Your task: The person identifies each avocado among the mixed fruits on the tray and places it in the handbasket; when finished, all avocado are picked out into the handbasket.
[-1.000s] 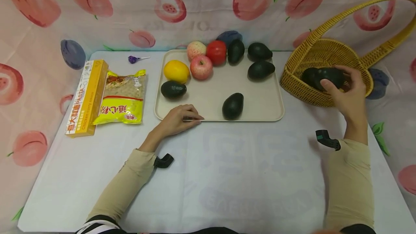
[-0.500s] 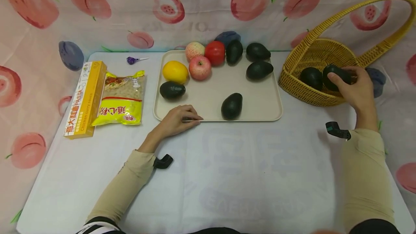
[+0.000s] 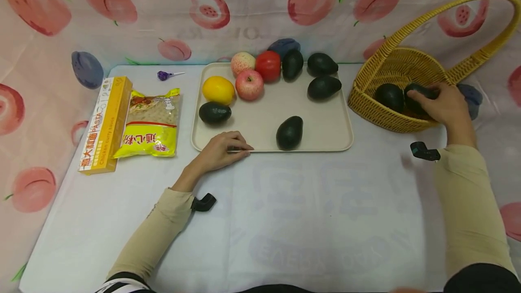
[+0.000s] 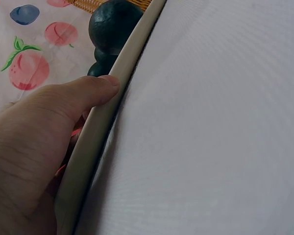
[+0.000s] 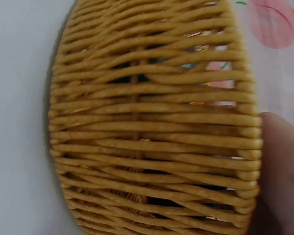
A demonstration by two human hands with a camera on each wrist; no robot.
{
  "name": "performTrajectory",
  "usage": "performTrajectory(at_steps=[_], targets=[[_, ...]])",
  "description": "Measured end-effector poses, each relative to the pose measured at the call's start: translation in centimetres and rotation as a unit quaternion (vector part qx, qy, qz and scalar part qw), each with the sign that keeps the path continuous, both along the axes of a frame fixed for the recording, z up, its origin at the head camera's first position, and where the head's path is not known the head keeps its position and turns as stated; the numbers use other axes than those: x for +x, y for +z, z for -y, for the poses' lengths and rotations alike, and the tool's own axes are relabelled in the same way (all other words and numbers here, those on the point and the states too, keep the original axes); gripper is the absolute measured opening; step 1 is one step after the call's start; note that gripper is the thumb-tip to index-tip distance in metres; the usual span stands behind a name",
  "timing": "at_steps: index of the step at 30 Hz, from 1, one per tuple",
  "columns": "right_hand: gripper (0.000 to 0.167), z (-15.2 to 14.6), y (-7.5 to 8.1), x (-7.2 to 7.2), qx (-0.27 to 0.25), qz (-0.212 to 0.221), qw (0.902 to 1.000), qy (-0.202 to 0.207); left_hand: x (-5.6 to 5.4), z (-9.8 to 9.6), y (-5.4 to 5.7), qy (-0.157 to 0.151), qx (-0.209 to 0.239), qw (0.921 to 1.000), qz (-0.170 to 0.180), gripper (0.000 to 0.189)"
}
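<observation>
Avocado (image 3: 422,92) pinched by the right hand (image 3: 449,107) inside the wicker basket (image 3: 386,116).
Just beside it at nine o'clock sits a second avocado (image 3: 389,97); the left hand (image 3: 225,149) pinches the rim of the beige tray (image 3: 260,123) at its seven o'clock. In the head view, the basket stands at the tray's three o'clock. On the tray: three avocados (image 3: 324,87) from one to nearly three, a lone avocado (image 3: 289,133) at five, a lemon (image 3: 218,90) near ten, a red fruit (image 3: 267,66) at twelve. Off the tray at nine o'clock lie a pasta bag (image 3: 151,121) and yellow box (image 3: 106,125).
</observation>
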State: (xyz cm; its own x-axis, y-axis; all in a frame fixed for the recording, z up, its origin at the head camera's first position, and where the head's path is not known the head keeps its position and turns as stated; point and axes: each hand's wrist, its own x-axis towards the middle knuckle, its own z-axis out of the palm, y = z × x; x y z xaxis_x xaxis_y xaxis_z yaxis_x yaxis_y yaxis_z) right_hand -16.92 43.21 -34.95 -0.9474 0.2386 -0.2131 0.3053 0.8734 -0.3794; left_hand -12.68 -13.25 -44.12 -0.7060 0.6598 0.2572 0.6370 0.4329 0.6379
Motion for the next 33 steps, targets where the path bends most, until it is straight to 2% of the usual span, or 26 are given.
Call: performTrajectory(at_steps=[9, 20, 26, 33], targets=[[0.099, -0.2, -0.4, -0.5, 0.052, 0.048, 0.9972, 0.022, -0.2, 0.0, 0.1, 0.003, -0.002, 1.0000, -0.004, 0.014], [0.100, 0.1, -0.4, -0.3, 0.065, 0.059, 0.9958, 0.026, -0.1, 0.0, -0.1, 0.002, -0.006, 1.0000, 0.003, 0.014], [0.095, 0.2, -0.5, -0.1, 0.047, 0.036, 0.9980, 0.023, -0.1, 0.1, -0.1, 0.003, -0.007, 1.0000, 0.006, 0.014], [0.080, 1.4, 0.3, 0.8, -0.004, -0.035, 0.9994, -0.006, -0.1, 0.1, 0.0, 0.005, -0.007, 1.0000, 0.002, 0.014]])
